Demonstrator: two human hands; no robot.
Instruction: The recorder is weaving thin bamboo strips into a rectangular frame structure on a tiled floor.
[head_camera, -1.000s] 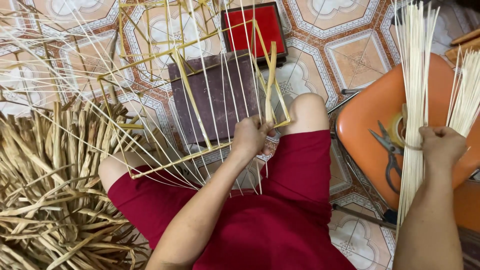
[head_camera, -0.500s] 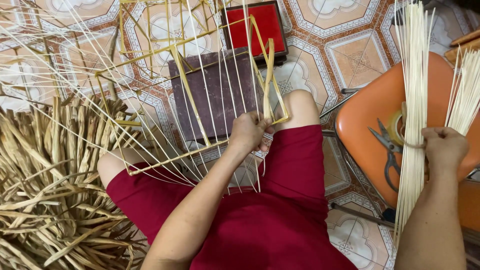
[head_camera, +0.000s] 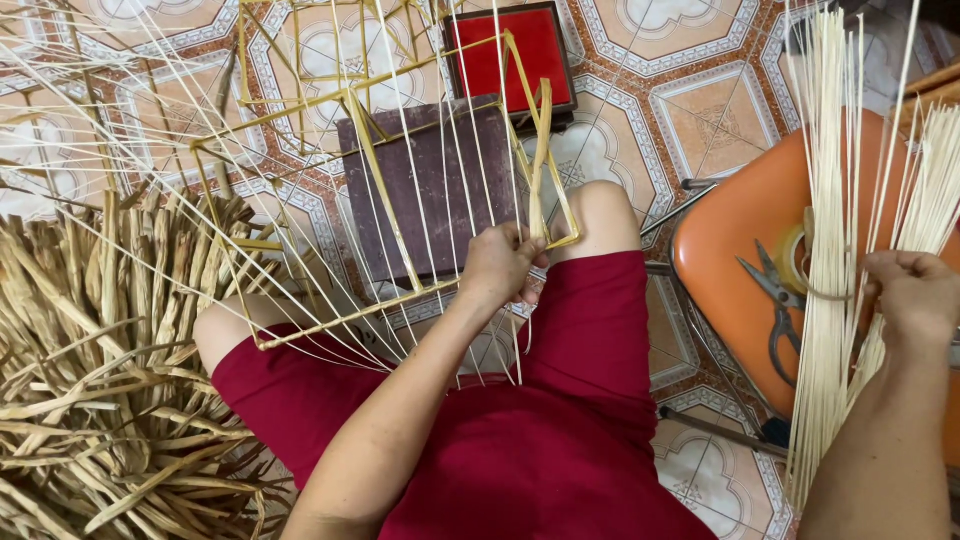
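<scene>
My left hand (head_camera: 502, 262) grips the near corner of a yellow bamboo frame (head_camera: 356, 130) strung with many thin pale strips, held above my knees in red shorts. At the far right, my right hand (head_camera: 912, 292) is closed around strips in an upright bundle of thin pale bamboo strips (head_camera: 832, 200), which leans over an orange plastic stool (head_camera: 725, 250). A pair of scissors (head_camera: 775, 300) lies on that stool just left of the bundle.
A dark wooden block (head_camera: 435, 190) sits on the patterned tile floor under the frame, with a red box (head_camera: 510, 50) behind it. A big heap of dry bamboo shavings (head_camera: 100, 370) fills the left side.
My right hand has shifted slightly on the bundle of strips. The left hand and the frame have hardly moved.
</scene>
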